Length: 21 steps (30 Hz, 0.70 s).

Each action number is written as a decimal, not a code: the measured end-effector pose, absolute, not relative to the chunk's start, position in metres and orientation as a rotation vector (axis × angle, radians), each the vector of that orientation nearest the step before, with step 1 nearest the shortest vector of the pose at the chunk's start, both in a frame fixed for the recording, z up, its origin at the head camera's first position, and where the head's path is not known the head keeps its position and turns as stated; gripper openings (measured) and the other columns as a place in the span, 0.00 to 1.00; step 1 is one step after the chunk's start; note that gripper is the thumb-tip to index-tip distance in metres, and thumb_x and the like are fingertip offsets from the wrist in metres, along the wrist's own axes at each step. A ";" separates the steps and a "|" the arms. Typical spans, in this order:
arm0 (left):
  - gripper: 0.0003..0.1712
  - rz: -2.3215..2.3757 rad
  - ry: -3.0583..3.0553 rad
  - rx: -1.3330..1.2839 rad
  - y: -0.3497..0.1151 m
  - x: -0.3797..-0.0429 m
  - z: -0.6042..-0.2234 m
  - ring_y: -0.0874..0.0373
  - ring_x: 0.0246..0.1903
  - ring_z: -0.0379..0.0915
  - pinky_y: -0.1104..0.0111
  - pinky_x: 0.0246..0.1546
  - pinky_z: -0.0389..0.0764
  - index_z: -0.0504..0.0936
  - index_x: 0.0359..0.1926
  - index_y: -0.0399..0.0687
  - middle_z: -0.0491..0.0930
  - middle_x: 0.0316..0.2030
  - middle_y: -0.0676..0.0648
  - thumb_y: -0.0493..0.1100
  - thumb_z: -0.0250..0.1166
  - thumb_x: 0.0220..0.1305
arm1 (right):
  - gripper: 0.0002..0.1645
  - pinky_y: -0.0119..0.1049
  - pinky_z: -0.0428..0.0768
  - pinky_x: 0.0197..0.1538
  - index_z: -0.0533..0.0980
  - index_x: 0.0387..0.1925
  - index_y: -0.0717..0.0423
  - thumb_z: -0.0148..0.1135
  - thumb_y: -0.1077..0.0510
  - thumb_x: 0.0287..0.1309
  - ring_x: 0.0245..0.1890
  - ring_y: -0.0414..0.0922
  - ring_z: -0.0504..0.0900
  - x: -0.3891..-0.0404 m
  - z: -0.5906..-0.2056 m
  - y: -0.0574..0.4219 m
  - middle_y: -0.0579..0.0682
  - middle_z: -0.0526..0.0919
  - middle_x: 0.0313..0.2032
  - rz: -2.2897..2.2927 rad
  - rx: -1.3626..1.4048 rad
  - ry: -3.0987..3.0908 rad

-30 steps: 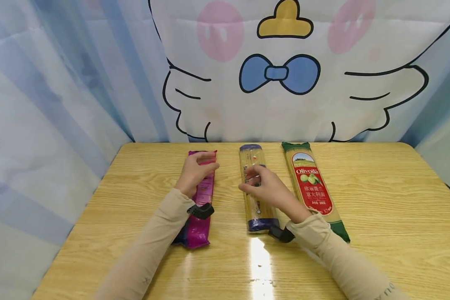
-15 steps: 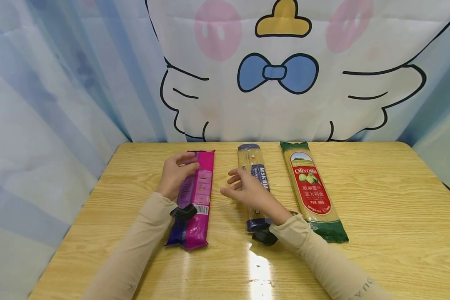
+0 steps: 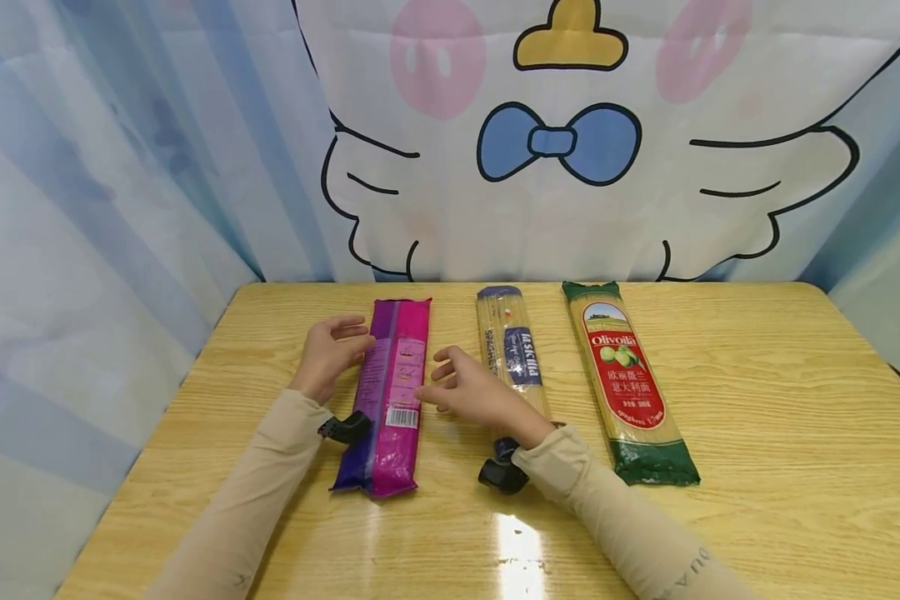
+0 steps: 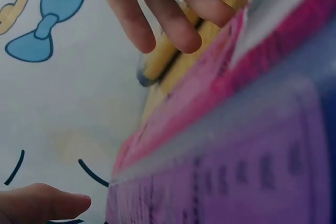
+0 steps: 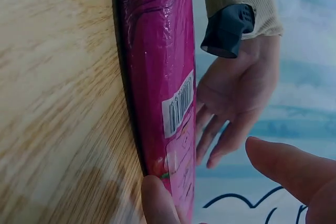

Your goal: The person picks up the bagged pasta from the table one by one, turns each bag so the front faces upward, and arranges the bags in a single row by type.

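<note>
A long pink-and-purple packet (image 3: 403,379) with a barcode lies flat on the table. My left hand (image 3: 327,357) is beside its left edge, fingers loosely bent and reaching over that edge in the head view. At the right edge is my right hand (image 3: 480,393), thumb and fingers spread apart. In the right wrist view, a fingertip (image 5: 155,192) of the right hand is right at the packet's side, while the left hand (image 5: 239,85) shows beyond it. The left wrist view has the left thumb (image 4: 47,203) and fingers (image 4: 170,19) far apart around the packet.
A clear spaghetti packet with blue ends (image 3: 523,354) lies in the middle, partly under the right wrist. Further right is a green-ended spaghetti packet (image 3: 626,379) with a red label. A cartoon curtain (image 3: 555,225) hangs behind the wooden table (image 3: 780,400).
Both hands have moved left. The left hand went from over the pink-and-purple packet to its left edge; the right hand left the middle packet and came to the pink one's right edge.
</note>
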<state>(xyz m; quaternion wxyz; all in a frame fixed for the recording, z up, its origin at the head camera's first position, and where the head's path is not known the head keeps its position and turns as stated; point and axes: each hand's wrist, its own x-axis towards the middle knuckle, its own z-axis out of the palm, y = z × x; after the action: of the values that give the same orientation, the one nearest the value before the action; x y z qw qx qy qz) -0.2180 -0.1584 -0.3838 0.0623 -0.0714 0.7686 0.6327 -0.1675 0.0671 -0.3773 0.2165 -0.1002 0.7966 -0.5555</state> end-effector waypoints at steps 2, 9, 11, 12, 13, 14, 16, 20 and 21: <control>0.31 1.895 2.309 -0.222 -0.160 -0.218 -0.386 0.49 0.57 0.73 0.63 0.55 0.82 0.67 0.68 0.32 0.72 0.63 0.33 0.33 0.63 0.66 | 0.39 0.43 0.87 0.44 0.59 0.68 0.67 0.66 0.56 0.63 0.43 0.55 0.85 -0.167 -0.377 0.064 0.65 0.74 0.56 -1.551 -0.268 2.187; 0.33 1.757 2.297 -0.180 -0.166 -0.219 -0.389 0.43 0.61 0.71 0.62 0.60 0.79 0.63 0.70 0.30 0.69 0.64 0.30 0.34 0.62 0.68 | 0.38 0.41 0.87 0.42 0.60 0.65 0.68 0.68 0.58 0.61 0.36 0.53 0.85 -0.167 -0.380 0.056 0.64 0.77 0.51 -1.535 -0.267 2.164; 0.32 1.703 2.325 -0.158 -0.167 -0.220 -0.390 0.43 0.61 0.72 0.62 0.60 0.79 0.64 0.69 0.30 0.71 0.63 0.29 0.34 0.63 0.67 | 0.36 0.41 0.87 0.41 0.61 0.64 0.68 0.68 0.59 0.61 0.35 0.52 0.86 -0.168 -0.381 0.055 0.63 0.77 0.50 -1.533 -0.276 2.160; 0.32 1.672 2.345 -0.146 -0.167 -0.220 -0.390 0.43 0.60 0.72 0.63 0.59 0.79 0.64 0.69 0.29 0.71 0.63 0.29 0.34 0.63 0.67 | 0.35 0.41 0.87 0.41 0.62 0.63 0.68 0.68 0.59 0.61 0.35 0.52 0.86 -0.168 -0.381 0.054 0.63 0.77 0.50 -1.528 -0.279 2.159; 0.32 1.649 2.362 -0.135 -0.167 -0.220 -0.390 0.42 0.60 0.73 0.62 0.59 0.80 0.65 0.68 0.29 0.72 0.62 0.28 0.34 0.64 0.67 | 0.34 0.41 0.87 0.41 0.62 0.62 0.69 0.67 0.59 0.62 0.35 0.52 0.86 -0.168 -0.382 0.053 0.63 0.78 0.49 -1.525 -0.289 2.158; 0.32 1.628 2.377 -0.124 -0.168 -0.220 -0.390 0.42 0.59 0.73 0.61 0.59 0.80 0.65 0.68 0.28 0.72 0.61 0.28 0.34 0.64 0.66 | 0.33 0.41 0.87 0.41 0.63 0.61 0.69 0.67 0.60 0.62 0.35 0.53 0.86 -0.168 -0.382 0.053 0.63 0.78 0.49 -1.519 -0.298 2.158; 0.31 1.601 2.386 -0.120 -0.168 -0.220 -0.390 0.42 0.57 0.75 0.59 0.58 0.81 0.67 0.66 0.27 0.74 0.60 0.28 0.34 0.65 0.66 | 0.30 0.41 0.87 0.40 0.64 0.59 0.70 0.66 0.60 0.62 0.35 0.53 0.86 -0.168 -0.382 0.051 0.63 0.80 0.47 -1.506 -0.312 2.165; 0.28 1.589 2.360 -0.124 -0.170 -0.218 -0.389 0.47 0.48 0.80 0.60 0.50 0.85 0.68 0.64 0.25 0.76 0.57 0.27 0.34 0.64 0.67 | 0.29 0.40 0.88 0.39 0.65 0.58 0.70 0.67 0.62 0.61 0.33 0.51 0.86 -0.167 -0.384 0.047 0.62 0.81 0.45 -1.484 -0.311 2.192; 0.28 1.587 2.355 -0.125 -0.171 -0.218 -0.389 0.50 0.46 0.81 0.62 0.48 0.86 0.69 0.63 0.25 0.76 0.56 0.27 0.34 0.64 0.67 | 0.30 0.39 0.88 0.39 0.65 0.58 0.70 0.67 0.62 0.61 0.32 0.50 0.85 -0.167 -0.385 0.046 0.62 0.81 0.45 -1.486 -0.307 2.197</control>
<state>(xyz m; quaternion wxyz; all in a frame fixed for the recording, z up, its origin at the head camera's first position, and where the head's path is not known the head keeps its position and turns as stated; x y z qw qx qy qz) -0.2179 -0.1706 -0.3886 0.1491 -0.0434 0.8192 0.5521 -0.1667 0.0462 -0.3845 0.2336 -0.1117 0.8000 -0.5412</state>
